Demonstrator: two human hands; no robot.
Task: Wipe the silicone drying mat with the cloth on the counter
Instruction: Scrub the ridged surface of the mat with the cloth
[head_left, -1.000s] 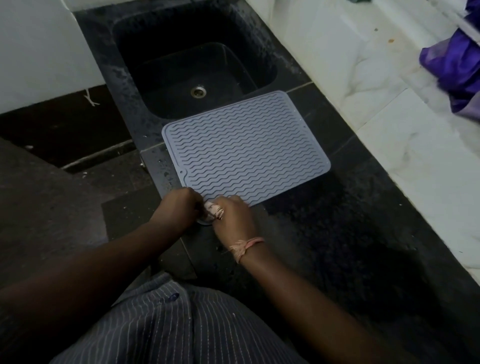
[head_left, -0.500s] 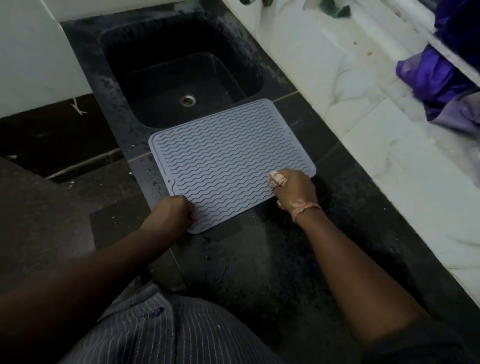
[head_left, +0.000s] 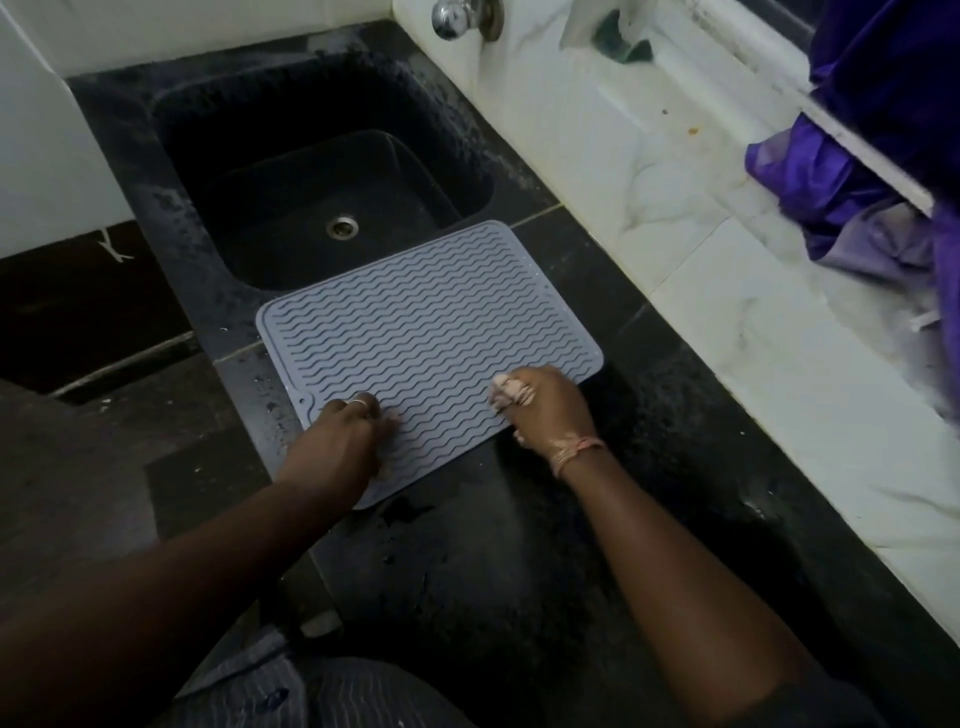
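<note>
We see black sink (head_left: 322, 171) at 11 o'clock, metal drain (head_left: 342, 227) inside | chrome tap (head_left: 451, 18) at 12 | purple fabric (head_left: 852, 171) at 2 | white marble ledge (head_left: 701, 270) at 3

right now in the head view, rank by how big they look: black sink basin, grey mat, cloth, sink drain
1. black sink basin and grey wavy-ribbed silicone mat, too alike to rank
2. pale bunched cloth
3. round metal sink drain, similar

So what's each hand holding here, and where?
The right hand grips the bunched cloth in its fist. The left hand holds nothing; it presses on the mat at its near-left corner.
</note>
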